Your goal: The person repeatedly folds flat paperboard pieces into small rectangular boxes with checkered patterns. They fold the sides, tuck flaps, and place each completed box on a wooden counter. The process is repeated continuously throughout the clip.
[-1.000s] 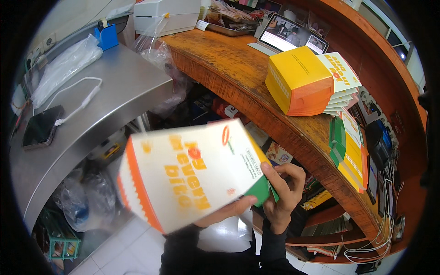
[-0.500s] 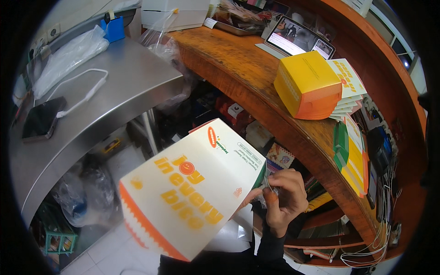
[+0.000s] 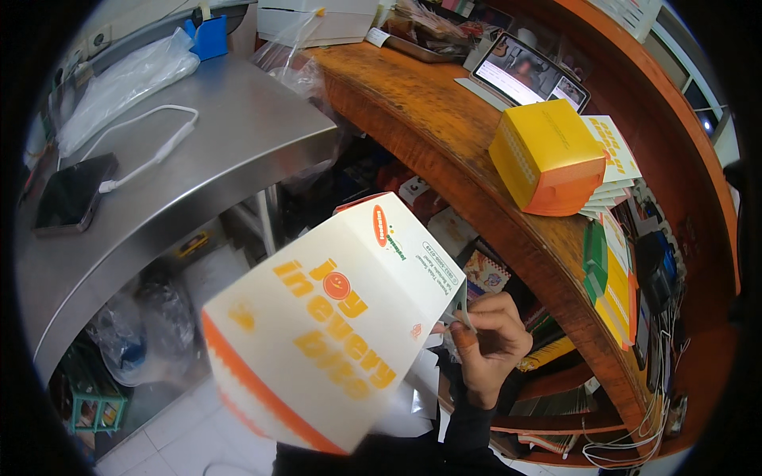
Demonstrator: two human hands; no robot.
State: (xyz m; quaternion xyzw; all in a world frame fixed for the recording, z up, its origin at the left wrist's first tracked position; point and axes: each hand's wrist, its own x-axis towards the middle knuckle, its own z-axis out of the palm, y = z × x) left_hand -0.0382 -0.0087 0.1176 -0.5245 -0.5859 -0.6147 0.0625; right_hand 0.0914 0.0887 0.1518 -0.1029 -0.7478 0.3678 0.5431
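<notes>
A white cardboard food box (image 3: 302,333) with orange and yellow print and an orange scalloped band is held up, tilted, in front of me. My right hand (image 3: 494,337) is closed at its right end, thumb and fingers pinching a thin pale flap (image 3: 463,308) there. Something clear and crinkled lies by these fingers, too small to make out. Behind the box, my left hand (image 3: 438,327) is nearly all hidden; only a bit of finger shows at the box's edge, against it.
On the wooden counter (image 3: 429,103) stand a yellow and orange box (image 3: 548,155), flat stacked cartons (image 3: 611,278) and a lit tablet (image 3: 528,71). A steel table (image 3: 230,119) on the left bears a phone (image 3: 75,194), white cable and plastic bags (image 3: 131,87). Cables hang at right.
The box has turned a little, its upper end shifting up and right in the picture. My right hand keeps its pinch, and the flap shows more. The surroundings have shifted slightly right.
</notes>
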